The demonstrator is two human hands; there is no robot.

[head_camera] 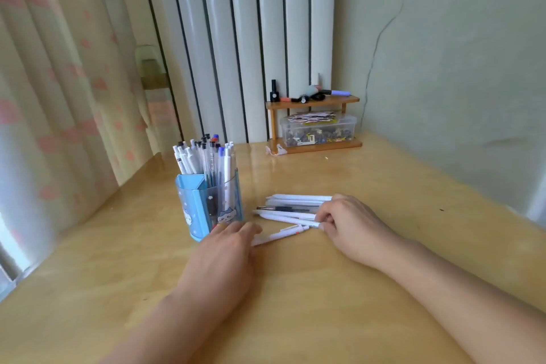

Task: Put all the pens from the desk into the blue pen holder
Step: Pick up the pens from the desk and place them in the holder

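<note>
Here the worktop (pixel 384 245) still carries a loose cluster of white pens (pixel 292 210), just right of the blue pen holder (pixel 206 207), which is already crowded. The right hand (pixel 351 224) curls its fingers round their near ends; the left hand (pixel 224 248) rests flat on a stray pen (pixel 280 235). Best gather them parallel, then feed them tips-down into a gap.

Pen (pixel 280 235) tip under left hand (pixel 220 257)

no legible text, pen (pixel 280 236) markings (too blurred)
</note>
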